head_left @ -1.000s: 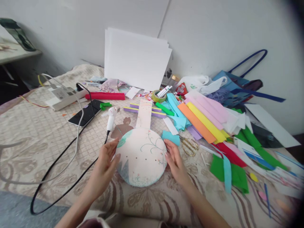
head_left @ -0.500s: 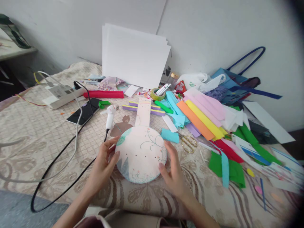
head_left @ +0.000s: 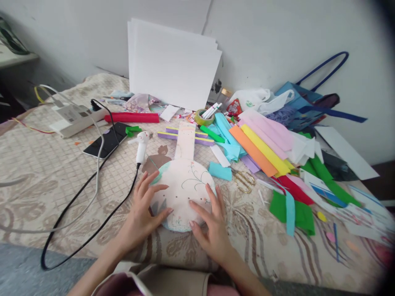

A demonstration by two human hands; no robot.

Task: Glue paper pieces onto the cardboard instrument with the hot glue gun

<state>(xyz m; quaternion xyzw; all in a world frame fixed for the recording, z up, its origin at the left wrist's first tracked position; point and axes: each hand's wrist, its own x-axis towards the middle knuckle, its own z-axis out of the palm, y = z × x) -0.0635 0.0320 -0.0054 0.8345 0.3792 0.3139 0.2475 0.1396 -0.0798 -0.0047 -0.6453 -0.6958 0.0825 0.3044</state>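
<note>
A round pale craft piece [head_left: 184, 183] with a long neck, painted with green vines and small flowers, lies flat on the patterned bed cover [head_left: 55, 176]. My left hand [head_left: 145, 205] rests on its left half, fingers spread. On its lower right part lies my right hand [head_left: 210, 224], fingers spread too. Neither hand grips anything. A small white glue gun [head_left: 141, 150] with a black cord lies just beyond my left hand.
Gold scissors [head_left: 243, 181] and a blue paper scrap [head_left: 219, 171] lie right of the piece. Coloured paper strips [head_left: 262, 148] pile up at the right, with a blue bag [head_left: 302, 107] behind. White boards [head_left: 173, 61] lean on the wall. A phone [head_left: 106, 142] and a power strip [head_left: 72, 117] sit left.
Both hands moved from the rim of the round piece onto its top face, pressing it flat. The view shifted slightly, and the piece now sits a little lower and flatter.
</note>
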